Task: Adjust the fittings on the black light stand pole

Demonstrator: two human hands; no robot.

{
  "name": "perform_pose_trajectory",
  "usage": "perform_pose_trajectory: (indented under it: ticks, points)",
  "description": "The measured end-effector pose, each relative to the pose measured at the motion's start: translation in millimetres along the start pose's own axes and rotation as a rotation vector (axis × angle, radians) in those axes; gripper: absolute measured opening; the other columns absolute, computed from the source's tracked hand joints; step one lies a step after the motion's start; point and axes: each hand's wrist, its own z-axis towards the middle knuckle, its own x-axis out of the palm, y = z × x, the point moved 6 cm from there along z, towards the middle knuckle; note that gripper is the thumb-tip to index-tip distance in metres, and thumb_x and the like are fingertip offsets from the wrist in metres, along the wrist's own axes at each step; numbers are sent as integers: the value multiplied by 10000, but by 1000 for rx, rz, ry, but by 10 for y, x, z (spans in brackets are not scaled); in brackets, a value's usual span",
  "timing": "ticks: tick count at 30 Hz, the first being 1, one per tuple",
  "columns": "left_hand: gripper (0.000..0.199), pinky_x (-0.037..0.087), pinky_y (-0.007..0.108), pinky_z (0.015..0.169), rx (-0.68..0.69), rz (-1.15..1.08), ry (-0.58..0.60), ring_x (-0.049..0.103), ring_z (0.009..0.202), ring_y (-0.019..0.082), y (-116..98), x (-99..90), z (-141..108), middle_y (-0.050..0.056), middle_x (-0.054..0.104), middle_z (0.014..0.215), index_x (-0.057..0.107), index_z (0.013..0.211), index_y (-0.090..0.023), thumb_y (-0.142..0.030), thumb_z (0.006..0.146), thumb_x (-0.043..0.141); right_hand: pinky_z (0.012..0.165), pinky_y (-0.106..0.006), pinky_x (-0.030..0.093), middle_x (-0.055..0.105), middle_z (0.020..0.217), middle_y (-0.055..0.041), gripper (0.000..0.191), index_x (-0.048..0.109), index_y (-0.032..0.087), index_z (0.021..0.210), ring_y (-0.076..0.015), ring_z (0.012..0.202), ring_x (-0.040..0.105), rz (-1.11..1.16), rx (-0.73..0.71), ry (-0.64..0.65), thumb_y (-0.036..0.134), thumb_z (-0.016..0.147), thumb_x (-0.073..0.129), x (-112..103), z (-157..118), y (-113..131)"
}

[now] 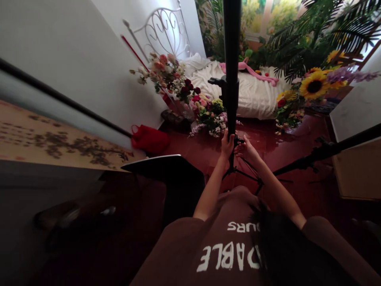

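A black light stand (pixel 231 47) rises upright in front of me, its thin legs spread on the floor below. My left hand (pixel 227 145) is wrapped round the lower part of its pole. Just to the right, my right hand (pixel 244 150) is closed at a small black clamp knob (pixel 238 140) on the same pole, the fingers bent against it. The fingertips partly hide the knob. Higher on the pole, another black clamp with a lever (pixel 218 82) sticks out to the left.
A second black stand (pixel 315 155) slants in from the right. Bunches of artificial flowers (pixel 205 107) and sunflowers (pixel 314 86) flank a white-draped bed (pixel 256 97). A red bag (pixel 150 138) lies by the left wall, near a dark chair-like object (pixel 178 178). A cardboard-coloured box (pixel 357 171) stands right.
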Motion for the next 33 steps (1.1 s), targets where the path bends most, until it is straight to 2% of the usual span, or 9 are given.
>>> perform_pose_trajectory:
  ticks: [3,7,14,18,21,23,28,30,33]
  points:
    - [618,522,294,775,13,-7,-22,630,803,160,26,-18,-29,62,646,883,587,1050,-200,-746,876,355,516,-206,522,667,603,-20,480,549,202,699,-112,507,625,50,21,26,618,933,493,36,-49,20]
    - [594,521,321,823,10,38,-60,635,856,180,78,-19,-49,79,653,926,590,1101,-204,-719,881,392,481,-205,518,623,534,7,380,583,194,708,-99,444,577,138,23,-26,460,971,519,56,-99,54]
    - [562,513,285,710,11,40,-57,613,724,153,99,10,-36,55,655,847,609,1079,-213,-702,888,409,440,-137,491,619,564,12,300,590,182,766,-66,435,558,283,122,2,296,1008,454,104,-139,120]
    - [552,493,272,672,19,45,-59,598,694,147,87,9,-35,50,649,816,613,1078,-207,-692,892,425,445,-139,484,590,564,17,265,571,183,785,-67,443,540,192,95,71,305,990,455,95,-114,147]
    - [550,476,260,630,25,35,-46,588,658,139,85,14,-33,41,643,781,612,1066,-202,-690,895,423,475,-194,509,599,619,35,198,537,207,833,-95,492,571,-119,-74,97,378,873,630,19,-70,204]
    - [549,469,251,612,39,28,-45,583,640,133,76,13,-32,30,632,754,610,1044,-199,-693,892,425,498,-230,514,614,680,37,271,520,223,866,-117,533,597,-439,-290,69,421,804,693,-40,-68,299]
    - [514,435,216,558,69,35,-55,539,576,104,16,-1,-35,-10,580,679,600,1003,-205,-681,894,438,654,-274,514,668,934,-43,62,616,225,909,-164,749,653,-1211,-841,-219,260,869,582,-74,-237,523]
    - [493,424,207,545,80,30,-59,520,558,95,-14,-9,-36,-20,562,663,592,989,-207,-669,899,443,727,-307,534,664,1025,-71,133,636,227,943,-198,876,662,-1291,-927,-272,193,874,527,-60,-293,548]
    - [479,424,206,545,97,21,-67,522,568,93,-36,-17,-35,-17,568,681,584,981,-206,-659,903,448,858,-389,565,638,1118,-99,290,603,218,1110,-237,1004,647,-1184,-1021,-173,226,821,618,28,-363,608]
